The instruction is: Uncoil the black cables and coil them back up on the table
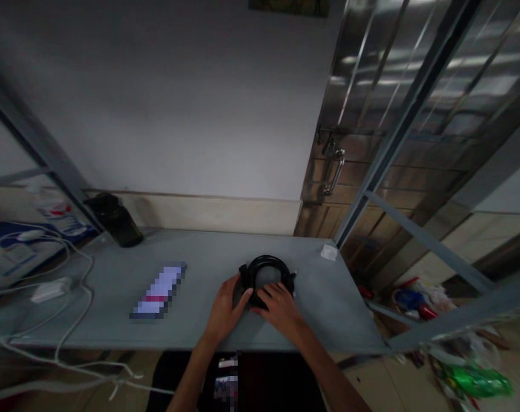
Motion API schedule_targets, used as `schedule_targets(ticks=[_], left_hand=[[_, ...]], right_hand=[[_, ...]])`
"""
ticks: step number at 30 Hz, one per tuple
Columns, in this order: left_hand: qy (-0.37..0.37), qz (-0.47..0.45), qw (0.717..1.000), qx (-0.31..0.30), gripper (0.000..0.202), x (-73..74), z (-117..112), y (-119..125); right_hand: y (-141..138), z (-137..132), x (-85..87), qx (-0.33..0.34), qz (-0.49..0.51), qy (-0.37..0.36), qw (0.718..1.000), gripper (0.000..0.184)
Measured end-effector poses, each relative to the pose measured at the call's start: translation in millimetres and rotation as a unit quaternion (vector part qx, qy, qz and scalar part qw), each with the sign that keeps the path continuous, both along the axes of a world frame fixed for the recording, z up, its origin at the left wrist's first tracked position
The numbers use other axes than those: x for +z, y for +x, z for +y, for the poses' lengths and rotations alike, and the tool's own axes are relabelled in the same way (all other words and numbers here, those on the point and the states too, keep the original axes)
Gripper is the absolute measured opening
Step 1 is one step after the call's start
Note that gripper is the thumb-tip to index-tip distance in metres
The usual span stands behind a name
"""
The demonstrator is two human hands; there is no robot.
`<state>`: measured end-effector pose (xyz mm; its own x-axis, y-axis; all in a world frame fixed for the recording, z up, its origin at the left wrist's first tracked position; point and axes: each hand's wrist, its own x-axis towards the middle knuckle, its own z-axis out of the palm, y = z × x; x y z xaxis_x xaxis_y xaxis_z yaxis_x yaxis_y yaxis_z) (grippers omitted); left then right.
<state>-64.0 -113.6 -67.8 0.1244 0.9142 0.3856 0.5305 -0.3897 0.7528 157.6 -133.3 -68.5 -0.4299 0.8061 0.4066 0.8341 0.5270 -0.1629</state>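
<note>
A thick black cable, coiled into a ring, lies on the grey tabletop in front of me. What looks like a plug or clasp sticks out at its upper left side. My left hand grips the coil's left side, thumb stretched along the near edge and fingers partly hidden behind it. With bent fingers my right hand holds the near right part of the ring, its fingertips reaching into the middle.
A phone with a lit, blurred screen lies to the left. Beyond it stands a black bottle by the wall. White cords and an adapter clutter the far left. A small white object sits near the right metal post.
</note>
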Motion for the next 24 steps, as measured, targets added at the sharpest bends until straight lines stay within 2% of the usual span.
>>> schedule_targets(ticks=[5,11,14,20,24], left_hand=[[0.03,0.005,0.999,0.008,0.062,-2.4,0.1,1.4],[0.039,0.012,0.999,0.029,0.072,0.9,-1.0,5.6],[0.046,0.019,0.998,0.037,0.07,-0.3,0.9,6.6],[0.037,-0.007,0.998,0.045,0.063,-10.0,7.9,4.1],[0.031,-0.022,0.998,0.043,0.06,-11.1,11.0,3.2]], right_hand=[[5.4,-7.7,3.2,0.027,0.021,0.021,0.999,0.048],[6.1,-12.1,12.3,0.062,0.032,0.033,0.997,0.029],[4.2,-14.7,14.7,0.063,0.062,0.045,0.995,0.026],[3.0,-14.2,10.8,-0.003,0.14,0.098,0.985,0.034],[6.0,-10.2,6.7,-0.038,0.165,0.121,0.978,0.034]])
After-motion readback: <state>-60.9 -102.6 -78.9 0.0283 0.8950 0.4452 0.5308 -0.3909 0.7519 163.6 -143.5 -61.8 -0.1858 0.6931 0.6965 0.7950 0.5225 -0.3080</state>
